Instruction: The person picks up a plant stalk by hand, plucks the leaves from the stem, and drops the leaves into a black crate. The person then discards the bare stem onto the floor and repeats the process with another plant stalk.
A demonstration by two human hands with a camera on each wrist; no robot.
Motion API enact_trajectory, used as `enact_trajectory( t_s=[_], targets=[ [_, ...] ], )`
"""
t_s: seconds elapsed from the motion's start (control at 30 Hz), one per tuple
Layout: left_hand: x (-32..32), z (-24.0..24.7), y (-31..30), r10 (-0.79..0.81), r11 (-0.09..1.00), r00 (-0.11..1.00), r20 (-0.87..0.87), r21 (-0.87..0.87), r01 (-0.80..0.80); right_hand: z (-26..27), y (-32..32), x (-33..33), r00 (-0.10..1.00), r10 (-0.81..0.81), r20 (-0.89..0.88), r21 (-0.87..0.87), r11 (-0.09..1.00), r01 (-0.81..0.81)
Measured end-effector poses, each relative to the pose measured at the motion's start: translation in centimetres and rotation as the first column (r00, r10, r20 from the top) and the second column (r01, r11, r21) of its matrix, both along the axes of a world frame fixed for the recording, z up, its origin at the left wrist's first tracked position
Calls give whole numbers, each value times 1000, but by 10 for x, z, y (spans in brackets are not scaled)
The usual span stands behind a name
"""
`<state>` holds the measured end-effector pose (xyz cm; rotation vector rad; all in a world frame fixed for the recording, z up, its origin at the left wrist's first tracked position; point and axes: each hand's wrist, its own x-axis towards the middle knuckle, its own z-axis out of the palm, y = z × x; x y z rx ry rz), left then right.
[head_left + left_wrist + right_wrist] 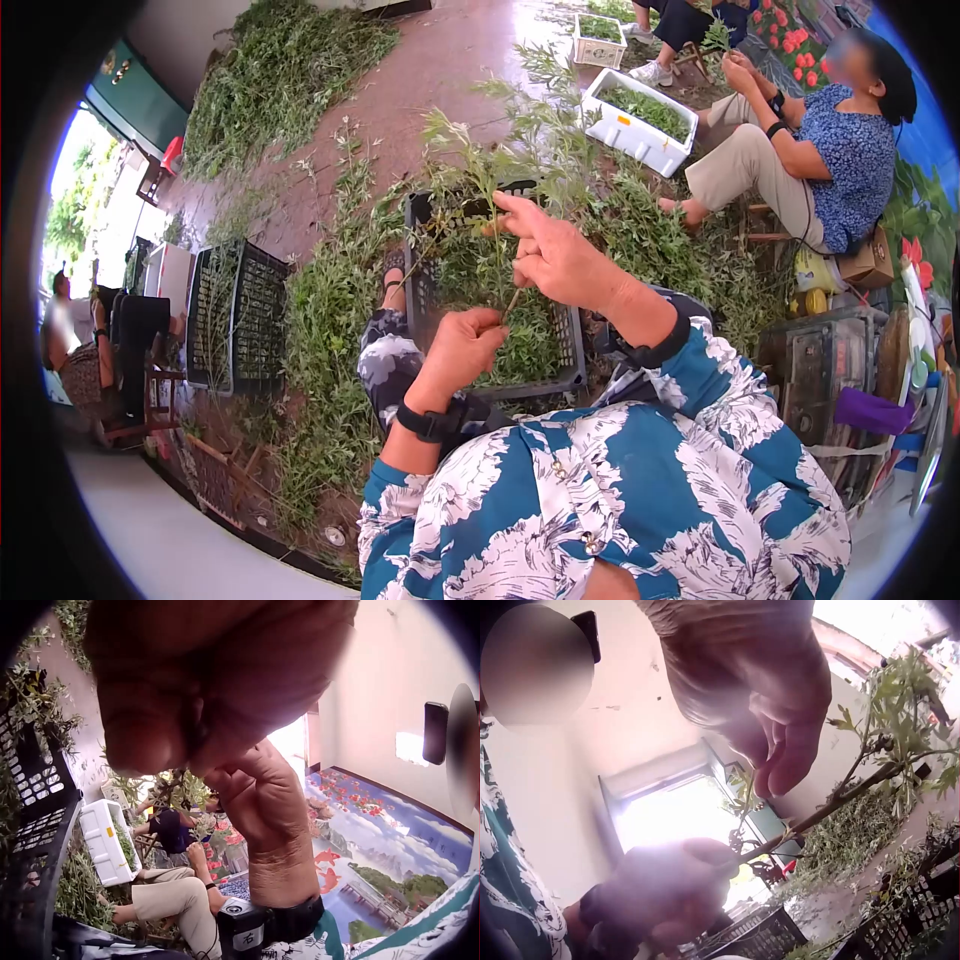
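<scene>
My left hand (462,350) grips the lower end of a leafy green stem (821,817), its fingers curled round it. Higher up along the plant, my right hand (568,258) pinches a small side sprig (747,804) between thumb and fingers. The stem's bushy top spreads forward, beyond the right hand in the head view. Both hands are above a black plastic crate (575,345) with cut greens (525,350) inside. In the left wrist view, the left hand's own fingers hide most of its grip.
Loose plants (325,350) lie on the floor around the crate, with a large heap (285,75) at the back left. Another black crate (237,318) stands left. At right, a seated person (840,150) handles greens beside a white box (640,145).
</scene>
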<state>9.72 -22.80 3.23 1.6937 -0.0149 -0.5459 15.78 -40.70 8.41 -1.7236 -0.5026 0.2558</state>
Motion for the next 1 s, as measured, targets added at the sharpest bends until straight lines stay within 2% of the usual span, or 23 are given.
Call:
enact_trajectory(
  t_s=[0.1, 0.2, 0.3, 0.4, 0.5, 0.6, 0.7, 0.8, 0.93, 1.0],
  targets=[
    [-1, 2, 0, -22, 1000, 1000, -11, 1, 22, 2, 1, 2, 996, 79, -27, -59, 995, -81],
    [0, 5, 0, -45, 999, 999, -5, -11, 45, -3, 2, 3, 992, 54, 111, -186, 982, -33],
    [-1, 6, 1, -45, 999, 999, -4, -22, 44, -14, 2, 5, 950, 1, 313, -226, 971, 74],
    [-1, 5, 1, -56, 998, 998, -5, -19, 56, -21, 2, 17, 737, -95, 670, -223, 920, 321],
    [-3, 3, 2, -40, 999, 999, -14, -18, 40, -11, -1, 19, 870, -229, 437, -105, 947, 302],
    [-3, 2, 2, -1, 1000, 1000, 0, 9, 1, -8, -1, 11, 877, -242, 414, -32, 959, 280],
    [0, -6, 3, 7, 994, 997, 78, 104, -15, 3, 3, -3, 918, -66, 391, -195, 969, 153],
    [2, -14, 2, 8, 982, 986, 169, 185, -40, 3, 10, -5, 945, 69, 321, -513, 851, 112],
    [2, -12, -3, 14, 972, 974, 227, 223, -66, -13, 16, 2, 925, 78, 372, -587, 791, 170],
    [1, -10, -4, 5, 969, 971, 239, 239, -64, -16, 18, 3, 899, 139, 416, -644, 742, 183]
  ],
)
